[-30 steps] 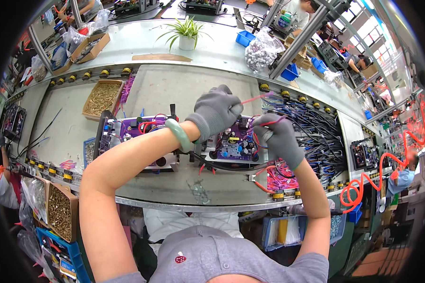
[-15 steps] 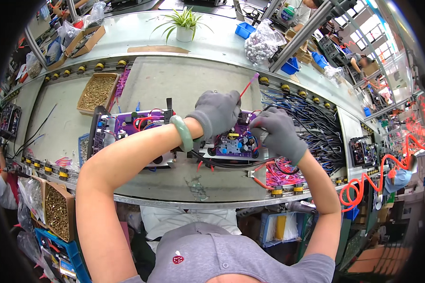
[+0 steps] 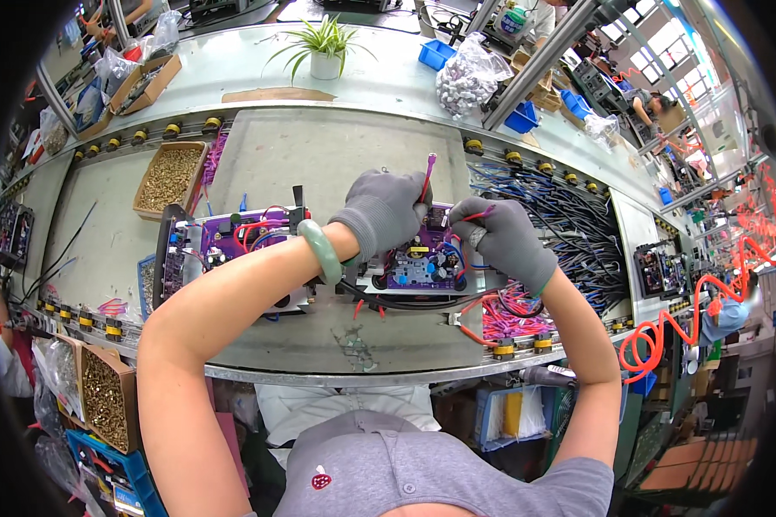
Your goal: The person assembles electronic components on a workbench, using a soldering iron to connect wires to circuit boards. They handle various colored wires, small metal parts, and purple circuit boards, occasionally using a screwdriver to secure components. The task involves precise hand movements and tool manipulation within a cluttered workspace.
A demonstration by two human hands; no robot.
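My left hand (image 3: pixel 381 209), in a grey glove, is closed on a short red wire with a purple sleeved end (image 3: pixel 428 172) that points upward. Beneath it lies a purple circuit board (image 3: pixel 422 269) with blue and black parts, fixed in a metal-edged unit. Just right of that board, my gloved right hand (image 3: pixel 510 244) is closed in a pinch. A red-purple wire end (image 3: pixel 483 213) shows at its fingertips. Another unit with a purple board (image 3: pixel 220 246) stands to the left, partly behind my left forearm. Black cables run along the near side of the board.
Right of my hands lies a heap of black and blue cables (image 3: pixel 569 228), with purple-red wires (image 3: pixel 513 319) nearer me. A carton of brass-coloured parts (image 3: pixel 171 177) stands at the left. Pliers (image 3: pixel 467 326) lie near the front edge. A potted plant (image 3: pixel 326 65) stands at the back.
The wire in my left hand has swung from leaning right to nearly upright. A red-purple wire end now shows at my right fingertips, and that hand has shifted slightly left.
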